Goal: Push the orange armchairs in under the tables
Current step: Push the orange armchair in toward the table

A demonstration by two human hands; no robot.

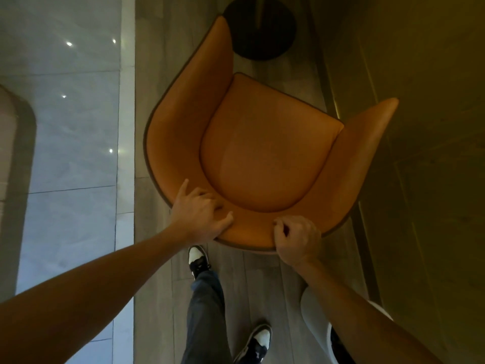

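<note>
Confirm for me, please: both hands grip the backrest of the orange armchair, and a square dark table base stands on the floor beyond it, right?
Not quite: the head view shows the dark table base is round, not square. The rest holds: the left hand and right hand both grip the backrest of the orange armchair.

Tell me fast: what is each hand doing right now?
Left hand: fingers curled over the orange armchair's back rim, gripping it.
Right hand: fingers curled round the same rim, gripping it.
</note>
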